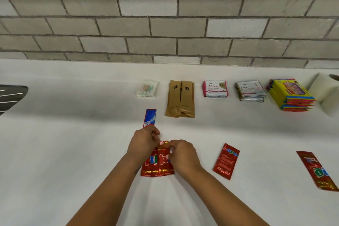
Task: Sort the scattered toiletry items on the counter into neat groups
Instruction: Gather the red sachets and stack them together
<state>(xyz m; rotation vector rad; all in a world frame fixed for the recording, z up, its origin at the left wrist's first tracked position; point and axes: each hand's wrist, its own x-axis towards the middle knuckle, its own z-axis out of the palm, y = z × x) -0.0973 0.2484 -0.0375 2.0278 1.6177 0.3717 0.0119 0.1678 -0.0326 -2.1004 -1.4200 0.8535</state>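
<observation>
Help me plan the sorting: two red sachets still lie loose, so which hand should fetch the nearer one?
Right, probably. The loose red sachet lies just right of the right hand, while the left hand sits farther off and already grips a blue sachet.

We see both forearms reach forward, converging; left hand [145,140] and right hand [181,154] have curled, pinching fingers, knuckles nearly touching.
</observation>
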